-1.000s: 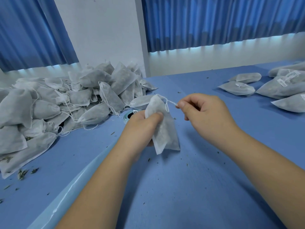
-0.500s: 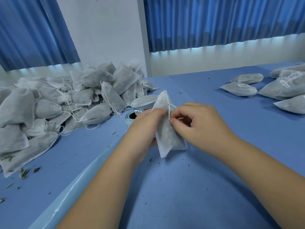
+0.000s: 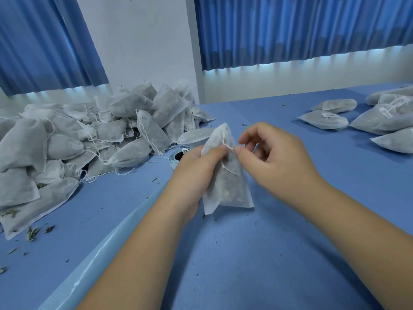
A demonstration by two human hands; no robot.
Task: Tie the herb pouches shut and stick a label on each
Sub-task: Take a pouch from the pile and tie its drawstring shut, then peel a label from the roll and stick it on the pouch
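Blue table, flecked with herb crumbs. Left hand gripped one white pouch upright just above it. Right hand pinched the pouch's string at the neck. Behind sat a label roll. A heap of pouches lay left, labelled pouches right, and curtains beyond.

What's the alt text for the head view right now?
A left hand grips a white herb pouch upright over a blue table while the right hand pinches its drawstring near the neck. A big heap of pouches lies at left; a few labelled pouches lie at far right.
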